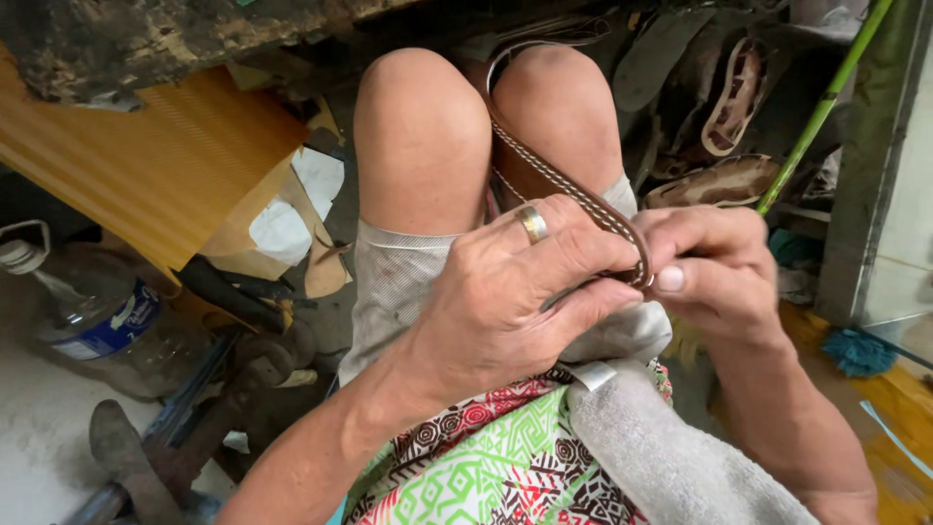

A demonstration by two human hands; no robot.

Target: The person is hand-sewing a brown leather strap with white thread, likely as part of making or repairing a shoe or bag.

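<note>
A brown leather strap (556,180) with white stitching along its edges runs from between my knees up to my hands. My left hand (515,287), with a gold ring on one finger, grips the strap's near end from the left, fingers curled around it. My right hand (714,267) pinches the same end from the right, thumb pressed against the strap's edge. Both hands meet over my lap, above a grey towel (661,447) and light shorts. The strap's far end is hidden between my knees.
A clear plastic bottle (83,311) with a blue label lies at the left on the floor. An orange corrugated sheet (146,160) and paper scraps lie behind it. A metal shoe last (194,418) stands lower left. Shoe soles (724,180) and a green stick (826,97) are at the right.
</note>
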